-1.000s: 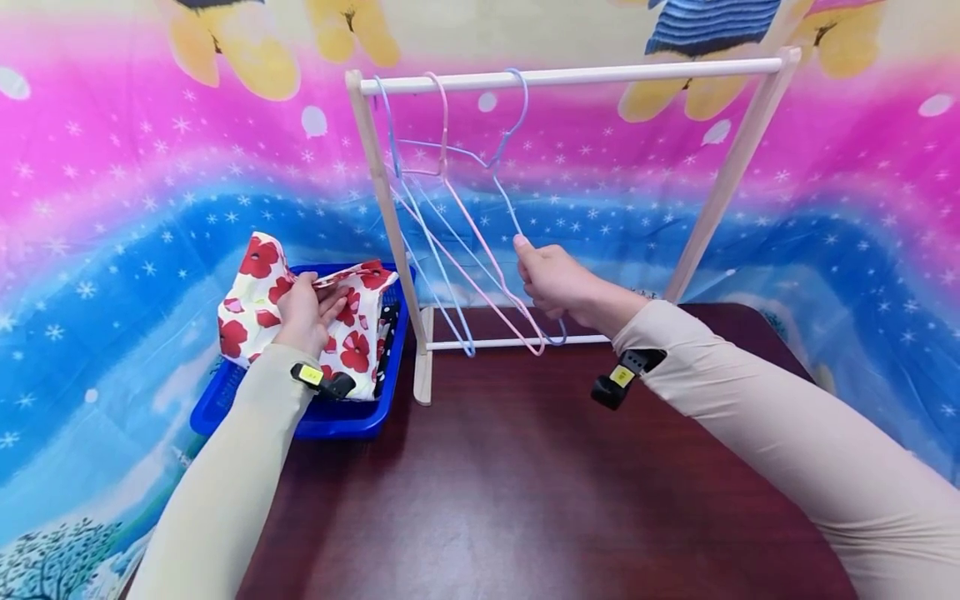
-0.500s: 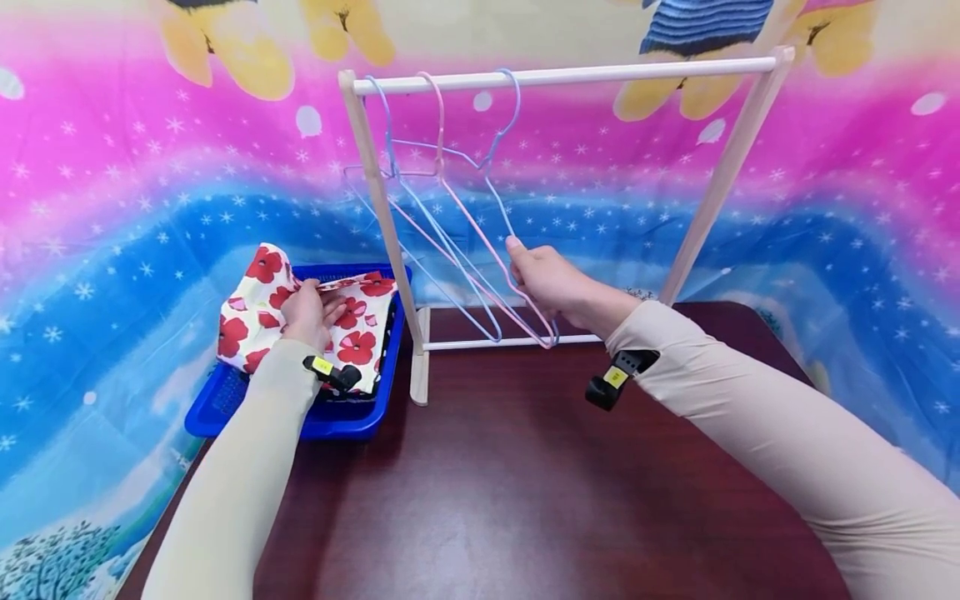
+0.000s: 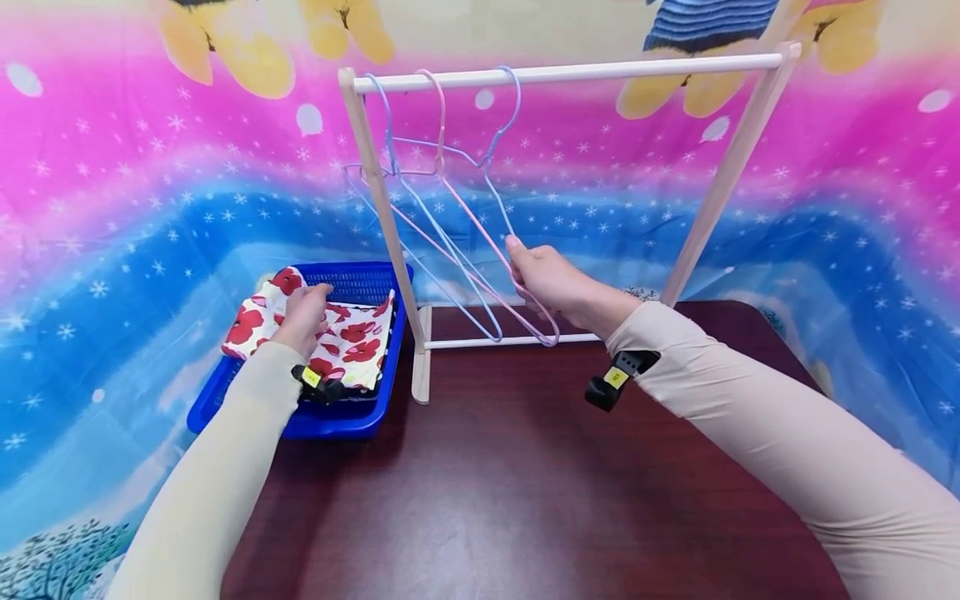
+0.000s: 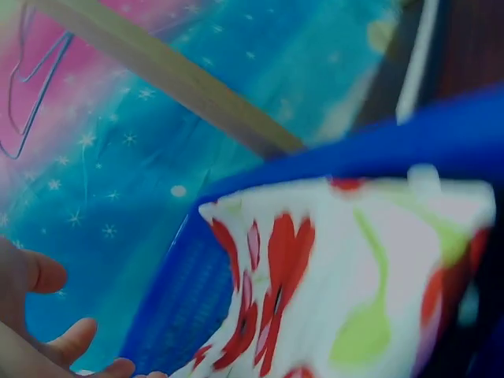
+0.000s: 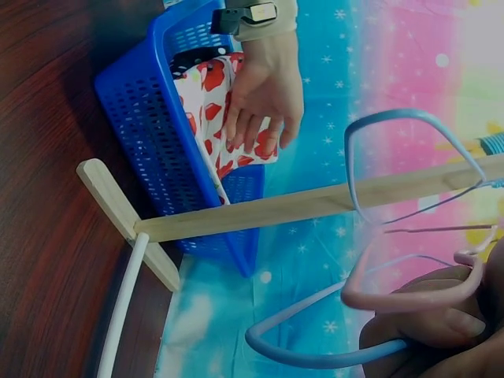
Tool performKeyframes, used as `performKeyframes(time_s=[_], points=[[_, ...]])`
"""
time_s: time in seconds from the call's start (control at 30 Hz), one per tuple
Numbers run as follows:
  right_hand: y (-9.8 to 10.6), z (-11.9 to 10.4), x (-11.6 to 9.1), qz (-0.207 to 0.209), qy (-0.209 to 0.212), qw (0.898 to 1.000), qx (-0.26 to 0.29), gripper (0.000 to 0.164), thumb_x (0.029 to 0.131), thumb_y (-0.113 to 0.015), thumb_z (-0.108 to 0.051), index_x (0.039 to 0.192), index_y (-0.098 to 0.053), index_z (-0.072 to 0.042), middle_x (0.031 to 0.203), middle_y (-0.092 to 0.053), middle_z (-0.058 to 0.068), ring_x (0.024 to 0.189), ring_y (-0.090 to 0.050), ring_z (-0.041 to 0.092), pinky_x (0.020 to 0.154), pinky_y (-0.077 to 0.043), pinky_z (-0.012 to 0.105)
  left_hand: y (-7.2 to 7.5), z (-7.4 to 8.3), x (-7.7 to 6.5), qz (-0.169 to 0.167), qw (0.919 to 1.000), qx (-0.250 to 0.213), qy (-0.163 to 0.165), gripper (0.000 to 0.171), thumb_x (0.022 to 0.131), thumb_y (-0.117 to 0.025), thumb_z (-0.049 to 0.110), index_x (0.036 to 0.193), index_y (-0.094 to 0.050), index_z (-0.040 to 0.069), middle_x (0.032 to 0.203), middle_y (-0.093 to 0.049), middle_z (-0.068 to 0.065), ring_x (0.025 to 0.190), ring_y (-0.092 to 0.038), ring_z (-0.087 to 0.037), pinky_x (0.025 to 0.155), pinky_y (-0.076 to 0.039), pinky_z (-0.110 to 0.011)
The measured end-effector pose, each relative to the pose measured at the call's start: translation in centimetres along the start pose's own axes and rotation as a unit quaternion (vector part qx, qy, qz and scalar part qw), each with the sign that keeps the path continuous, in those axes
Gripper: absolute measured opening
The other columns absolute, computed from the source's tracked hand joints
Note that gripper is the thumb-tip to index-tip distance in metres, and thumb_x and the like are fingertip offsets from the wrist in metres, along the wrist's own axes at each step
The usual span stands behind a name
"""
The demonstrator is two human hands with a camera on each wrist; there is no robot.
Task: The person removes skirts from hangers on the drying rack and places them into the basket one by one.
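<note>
My right hand (image 3: 551, 279) grips the lower side of a light blue clothes hanger (image 3: 501, 200), thumb up along the wire. Its hook stays over the rack's top rail (image 3: 645, 69). A pink hanger (image 3: 471, 218) and a second blue hanger (image 3: 435, 223) hang to its left, the pink one overlapping my fingers. My left hand (image 3: 303, 317) is above a white cloth with red flowers (image 3: 363, 337) in the blue basket (image 3: 345, 429). In the left wrist view the fingers (image 4: 75, 339) are spread apart beside the cloth; the right wrist view shows them (image 5: 256, 134) loosely extended over it.
The wooden rack's left post (image 3: 390, 233) stands right beside the basket, its foot (image 3: 422, 367) on the dark red table (image 3: 540, 500). A black dotted fabric (image 5: 201, 57) shows under the flowered cloth. A patterned backdrop (image 3: 847, 208) surrounds the table.
The raised part of the flowered cloth has dropped into the basket and my left hand has let go of it. The pink and left blue hangers swung right earlier; my right hand keeps its grip.
</note>
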State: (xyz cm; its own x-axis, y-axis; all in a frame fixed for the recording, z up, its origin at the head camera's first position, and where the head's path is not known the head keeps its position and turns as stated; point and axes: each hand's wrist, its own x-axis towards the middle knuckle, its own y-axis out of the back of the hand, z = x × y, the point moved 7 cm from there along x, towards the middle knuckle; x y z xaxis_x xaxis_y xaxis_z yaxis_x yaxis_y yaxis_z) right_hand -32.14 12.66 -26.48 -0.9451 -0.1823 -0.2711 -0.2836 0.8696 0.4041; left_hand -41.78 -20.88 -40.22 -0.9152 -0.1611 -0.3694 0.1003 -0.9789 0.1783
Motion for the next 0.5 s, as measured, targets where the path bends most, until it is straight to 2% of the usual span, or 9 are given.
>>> performKeyframes(time_s=[0.07,0.1,0.13,0.17,0.23,0.27,0.3,0.33,0.5], points=[[0.0,0.0,0.0,-0.001,0.001,1.0,-0.003,0.063,0.107,-0.024,-0.058,0.067,-0.038,-0.012,0.051,-0.037,-0.003,0.048,-0.032,0.016,0.047,-0.028,0.027,0.3,0.7,-0.3,0.008,0.9945,0.094,-0.045,0.059,0.107,-0.04,0.034,0.156,-0.027,0.005,0.162,-0.03,-0.017,0.137,-0.042,-0.031,0.118,-0.036,-0.045],[0.0,0.0,0.1,0.0,0.002,1.0,-0.005,0.063,0.107,-0.024,-0.058,0.066,-0.038,-0.012,0.051,-0.037,-0.003,0.047,-0.032,0.016,0.046,-0.027,0.027,0.4,1.0,-0.4,0.013,0.9853,0.155,-0.07,0.058,0.106,-0.043,0.034,0.153,-0.031,0.002,0.158,-0.035,-0.02,0.133,-0.043,-0.035,0.117,-0.035,-0.05],[0.0,0.0,0.1,0.0,0.002,1.0,-0.007,0.063,0.107,-0.024,-0.058,0.066,-0.039,-0.012,0.052,-0.037,-0.003,0.047,-0.032,0.016,0.046,-0.027,0.027,0.5,1.2,-0.6,0.018,0.9707,0.221,-0.093,0.058,0.105,-0.047,0.034,0.151,-0.034,0.001,0.156,-0.037,-0.023,0.135,-0.042,-0.039,0.119,-0.03,-0.055],[0.0,0.0,0.1,0.001,0.003,1.0,-0.008,0.063,0.107,-0.024,-0.058,0.066,-0.039,-0.012,0.052,-0.037,-0.003,0.047,-0.032,0.016,0.045,-0.027,0.027,0.5,1.5,-0.8,0.019,0.9516,0.285,-0.114,0.061,0.103,-0.05,0.035,0.15,-0.034,0.0,0.157,-0.035,-0.026,0.144,-0.032,-0.043,0.123,-0.021,-0.061],[0.0,0.0,0.1,0.002,0.004,1.0,-0.011,0.064,0.107,-0.024,-0.058,0.065,-0.039,-0.012,0.052,-0.036,-0.003,0.047,-0.031,0.016,0.045,-0.026,0.027,0.6,1.7,-1.1,0.023,0.9076,0.394,-0.144,0.068,0.099,-0.057,0.038,0.151,-0.034,0.0,0.157,-0.031,-0.031,0.148,-0.022,-0.051,0.122,-0.008,-0.069],[0.0,0.0,0.0,0.002,0.004,1.0,-0.011,0.064,0.107,-0.024,-0.059,0.065,-0.039,-0.012,0.052,-0.036,-0.003,0.047,-0.031,0.015,0.045,-0.026,0.027,0.6,1.6,-1.2,0.021,0.8882,0.435,-0.148,0.073,0.097,-0.06,0.04,0.152,-0.033,0.0,0.158,-0.027,-0.033,0.149,-0.015,-0.054,0.121,-0.002,-0.072],[0.0,-0.1,0.0,0.003,0.004,1.0,-0.012,0.064,0.107,-0.024,-0.059,0.065,-0.04,-0.012,0.051,-0.036,-0.003,0.047,-0.031,0.015,0.045,-0.026,0.027,0.6,1.4,-1.2,0.013,0.8733,0.465,-0.145,0.079,0.094,-0.062,0.043,0.153,-0.032,0.001,0.16,-0.023,-0.034,0.149,-0.008,-0.057,0.119,0.004,-0.075],[-0.1,-0.1,0.0,0.003,0.005,1.0,-0.013,0.064,0.107,-0.024,-0.059,0.065,-0.04,-0.012,0.051,-0.036,-0.003,0.047,-0.031,0.016,0.046,-0.027,0.027,0.6,1.1,-1.3,0.001,0.8635,0.486,-0.135,0.085,0.093,-0.064,0.047,0.155,-0.029,0.001,0.161,-0.018,-0.036,0.149,-0.003,-0.059,0.117,0.008,-0.076],[-0.4,-0.3,-0.1,0.004,0.008,1.0,-0.016,0.064,0.107,-0.025,-0.058,0.066,-0.042,-0.012,0.051,-0.037,-0.003,0.048,-0.035,0.016,0.048,-0.03,0.027,0.3,-0.9,-1.2,-0.073,0.8372,0.539,-0.056,0.107,0.087,-0.064,0.063,0.16,-0.014,0.004,0.16,-0.007,-0.04,0.146,0.003,-0.066,0.113,0.005,-0.082]])
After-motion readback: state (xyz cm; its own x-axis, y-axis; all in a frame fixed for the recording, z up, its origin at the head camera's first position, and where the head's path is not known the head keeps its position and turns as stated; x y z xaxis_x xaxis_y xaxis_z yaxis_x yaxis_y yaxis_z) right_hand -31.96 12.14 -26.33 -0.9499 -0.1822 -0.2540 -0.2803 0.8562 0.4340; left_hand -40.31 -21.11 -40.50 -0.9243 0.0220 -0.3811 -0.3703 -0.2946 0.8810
